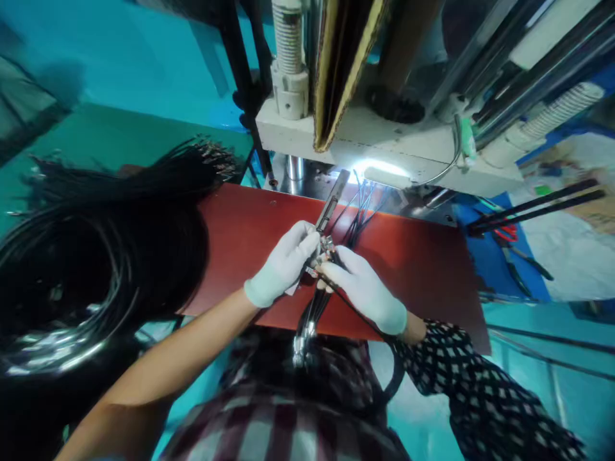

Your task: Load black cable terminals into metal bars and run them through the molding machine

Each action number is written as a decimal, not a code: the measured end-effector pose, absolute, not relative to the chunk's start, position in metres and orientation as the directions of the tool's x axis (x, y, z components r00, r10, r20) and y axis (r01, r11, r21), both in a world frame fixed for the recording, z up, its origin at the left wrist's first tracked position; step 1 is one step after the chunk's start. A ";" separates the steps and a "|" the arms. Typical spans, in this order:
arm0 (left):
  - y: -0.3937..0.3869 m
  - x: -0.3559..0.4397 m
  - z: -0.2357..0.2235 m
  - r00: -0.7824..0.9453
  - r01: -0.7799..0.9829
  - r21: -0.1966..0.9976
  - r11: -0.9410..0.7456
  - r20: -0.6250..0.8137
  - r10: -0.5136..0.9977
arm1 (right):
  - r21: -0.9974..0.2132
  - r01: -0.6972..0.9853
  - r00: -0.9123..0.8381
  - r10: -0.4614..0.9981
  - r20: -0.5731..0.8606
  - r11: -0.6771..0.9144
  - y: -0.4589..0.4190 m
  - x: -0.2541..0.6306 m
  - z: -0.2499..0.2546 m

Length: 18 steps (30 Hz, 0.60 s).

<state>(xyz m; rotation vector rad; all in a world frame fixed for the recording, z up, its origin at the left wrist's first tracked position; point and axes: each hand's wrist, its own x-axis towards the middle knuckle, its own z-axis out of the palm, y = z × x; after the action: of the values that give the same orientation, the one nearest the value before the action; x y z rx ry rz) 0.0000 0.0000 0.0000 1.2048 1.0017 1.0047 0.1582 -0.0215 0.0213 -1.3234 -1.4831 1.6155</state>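
Note:
My left hand, in a white glove, is closed around the near end of a long grey metal bar that points towards the machine. My right hand, gloved too, pinches a black cable that trails down past my wrist. Between my fingertips sit small silvery metal pieces, too small to make out well. Below my hands, a bundle of black cables with shiny ends hangs over the table edge towards my lap. More thin cables lie beyond my fingers.
A red-brown table board lies under my hands. Behind it stands a press-like machine with a lit lamp. Large coils of black cable fill the left side. Pliers lie on a blue surface at the right.

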 end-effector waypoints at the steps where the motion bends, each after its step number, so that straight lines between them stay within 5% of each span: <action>1: 0.000 -0.001 0.000 0.278 -0.098 0.991 0.088 -0.057 0.959 | -0.955 0.207 -0.346 0.897 -0.276 -0.213 -0.021 0.160 0.024; 11: 0.001 -0.007 -0.001 0.399 -0.232 0.959 0.165 -0.061 0.915 | -0.911 0.043 -0.515 0.772 -0.373 -0.411 -0.009 0.177 0.037; 18: 0.002 -0.009 -0.006 0.416 -0.272 0.952 0.140 -0.015 0.909 | -0.891 0.215 -0.510 0.732 -0.451 -0.399 -0.005 0.174 0.040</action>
<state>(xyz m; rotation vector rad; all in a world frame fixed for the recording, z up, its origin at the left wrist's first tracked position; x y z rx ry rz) -0.0086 0.0022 -0.0055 1.1050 0.7253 0.9710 0.1743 -0.0052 0.0396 -1.2935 -1.4540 1.9711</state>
